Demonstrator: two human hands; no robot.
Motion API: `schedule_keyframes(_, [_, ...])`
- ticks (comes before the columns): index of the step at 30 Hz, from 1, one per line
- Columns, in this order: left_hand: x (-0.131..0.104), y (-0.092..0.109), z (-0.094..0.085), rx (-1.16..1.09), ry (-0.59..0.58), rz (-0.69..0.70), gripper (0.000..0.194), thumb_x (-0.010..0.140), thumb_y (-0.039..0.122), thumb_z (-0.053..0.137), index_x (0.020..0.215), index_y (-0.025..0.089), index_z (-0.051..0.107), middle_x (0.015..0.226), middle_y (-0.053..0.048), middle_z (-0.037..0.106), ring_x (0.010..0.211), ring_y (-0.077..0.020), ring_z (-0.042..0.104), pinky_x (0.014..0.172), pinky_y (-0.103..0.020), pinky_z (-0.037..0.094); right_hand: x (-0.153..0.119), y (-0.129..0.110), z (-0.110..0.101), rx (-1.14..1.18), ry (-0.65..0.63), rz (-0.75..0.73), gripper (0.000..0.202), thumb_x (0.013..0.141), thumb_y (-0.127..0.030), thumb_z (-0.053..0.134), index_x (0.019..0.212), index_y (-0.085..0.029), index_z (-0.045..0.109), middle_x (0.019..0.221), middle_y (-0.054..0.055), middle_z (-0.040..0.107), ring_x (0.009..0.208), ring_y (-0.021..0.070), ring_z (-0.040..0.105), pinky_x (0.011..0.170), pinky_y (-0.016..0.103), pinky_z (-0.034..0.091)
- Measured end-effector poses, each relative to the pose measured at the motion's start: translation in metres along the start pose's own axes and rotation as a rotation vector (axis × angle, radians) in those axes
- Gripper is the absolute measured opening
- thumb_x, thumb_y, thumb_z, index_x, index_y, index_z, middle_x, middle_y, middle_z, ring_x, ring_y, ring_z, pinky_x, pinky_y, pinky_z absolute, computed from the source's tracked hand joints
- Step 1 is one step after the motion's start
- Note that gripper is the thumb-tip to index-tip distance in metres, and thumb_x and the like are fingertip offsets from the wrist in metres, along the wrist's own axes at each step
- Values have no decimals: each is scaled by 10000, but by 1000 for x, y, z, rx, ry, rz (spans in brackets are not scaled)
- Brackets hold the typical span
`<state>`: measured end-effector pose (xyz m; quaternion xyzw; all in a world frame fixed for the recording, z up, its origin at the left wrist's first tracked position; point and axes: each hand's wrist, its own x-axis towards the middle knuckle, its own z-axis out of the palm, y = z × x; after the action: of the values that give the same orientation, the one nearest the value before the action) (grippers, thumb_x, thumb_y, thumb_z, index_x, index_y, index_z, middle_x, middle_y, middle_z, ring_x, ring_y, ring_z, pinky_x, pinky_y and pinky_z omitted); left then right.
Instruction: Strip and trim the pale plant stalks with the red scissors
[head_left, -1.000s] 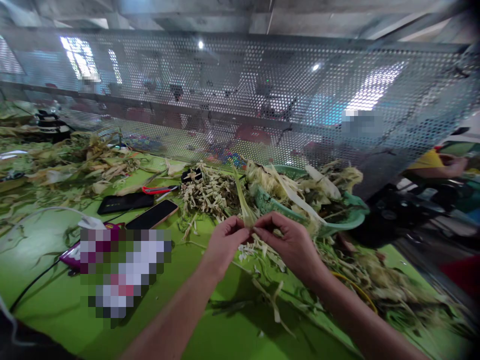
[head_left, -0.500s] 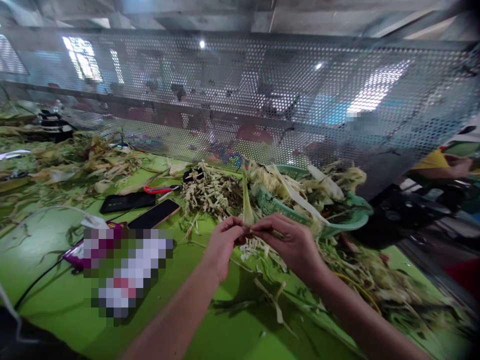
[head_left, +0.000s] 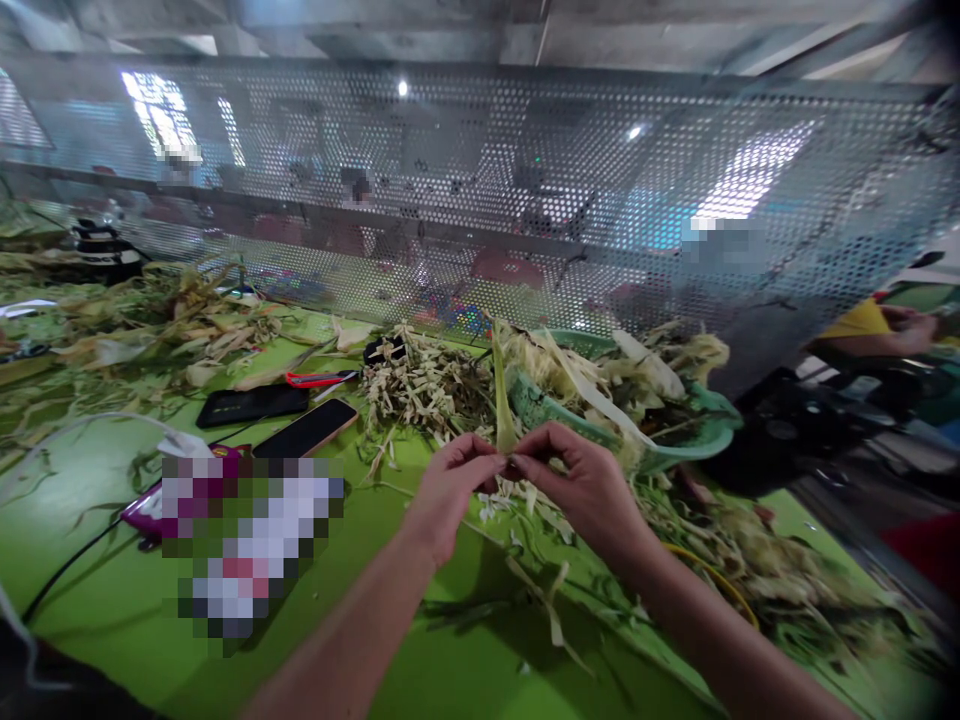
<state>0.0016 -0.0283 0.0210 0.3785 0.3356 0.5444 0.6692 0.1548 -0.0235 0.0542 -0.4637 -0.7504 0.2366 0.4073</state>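
Observation:
A pale green strip of what looks like corn husk (head_left: 503,405) stands upright, its lower end pinched between both hands. My left hand (head_left: 454,485) closes thumb and fingers on it from the left. From the right, my right hand (head_left: 574,475) pinches the same end, the fingertips of both hands meeting. Just behind my hands lies a heap of small knotted husk pieces (head_left: 424,385). A green plastic basket (head_left: 544,408) filled with husks and silky fibres stands behind my right hand. Below my hands, loose husk strips (head_left: 553,605) lie on the green table (head_left: 360,620).
Two phones (head_left: 306,430), red-handled scissors (head_left: 319,379) and a purple power strip (head_left: 150,508) with cables lie to the left. Dry husks (head_left: 172,320) cover the far left. A perforated metal screen (head_left: 450,200) closes the back. Another person's hand (head_left: 904,330) shows at far right.
The upright husk strip has shifted slightly right and leans a little more to the left at its top. My right fingers are bent more; both hands still pinch the strip.

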Motion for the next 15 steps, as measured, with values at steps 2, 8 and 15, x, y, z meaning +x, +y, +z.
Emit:
schedule_keyframes(2, [0, 2, 1, 40, 1, -7, 104, 694, 229, 668, 695, 158, 593, 675, 0, 594, 633, -96, 486, 630, -230, 360, 0, 0, 0, 16, -3, -16, 70, 831, -246, 623, 787, -192, 623, 695, 0, 651, 647, 145, 609, 609, 247, 484])
schedule_keyframes(8, [2, -2, -1, -20, 55, -12, 74, 707, 207, 634, 673, 155, 593, 613, 2, 588, 609, -95, 490, 599, -228, 336, -1, 7, 1, -52, -15, -187, 79, 843, -245, 625, 898, -214, 673, 808, 22, 686, 743, 163, 640, 695, 280, 513])
schedule_keyframes(15, [4, -3, -3, -211, 39, -96, 63, 647, 136, 627, 665, 150, 569, 624, 18, 541, 577, -78, 484, 567, -210, 346, -1, 8, -3, -161, -66, -313, 117, 877, -200, 583, 938, -231, 678, 890, 34, 696, 821, 166, 651, 747, 284, 514])
